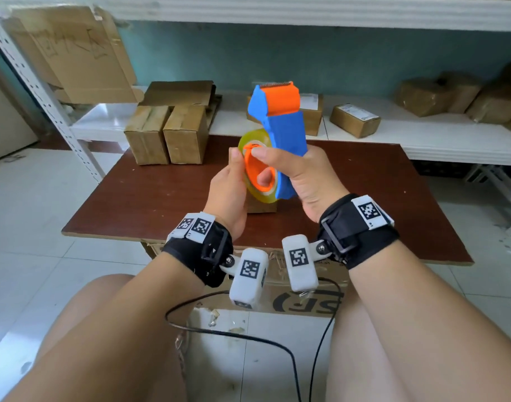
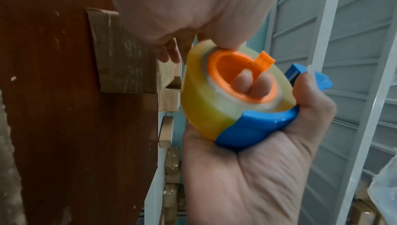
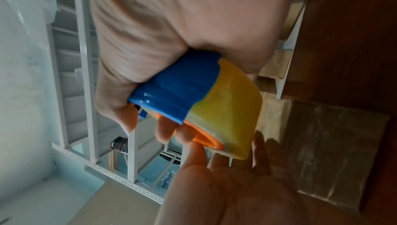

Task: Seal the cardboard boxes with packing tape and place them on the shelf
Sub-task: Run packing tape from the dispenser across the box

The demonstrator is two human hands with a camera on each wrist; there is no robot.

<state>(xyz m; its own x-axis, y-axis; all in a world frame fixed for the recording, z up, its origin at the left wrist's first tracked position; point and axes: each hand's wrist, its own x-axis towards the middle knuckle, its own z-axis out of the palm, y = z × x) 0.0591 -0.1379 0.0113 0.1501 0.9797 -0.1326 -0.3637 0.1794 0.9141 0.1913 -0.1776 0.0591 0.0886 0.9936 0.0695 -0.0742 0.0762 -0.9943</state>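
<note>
While the right hand [image 1: 302,181] grips the blue tape dispenser [image 1: 280,126] upright above the counter [image 1: 161,198], left hand [image 1: 229,187] fingers pinch its tape roll [image 2: 206,103]; two cardboard boxes [image 1: 167,134] stand behind.

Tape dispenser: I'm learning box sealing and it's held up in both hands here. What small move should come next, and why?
Probably pick the loose tape end free with the left hand and draw it toward the serrated blade. The right hand already grips the blue tape dispenser, the left hand's fingers rest on the yellowish tape roll, and no tape reaches the blade yet.
</note>
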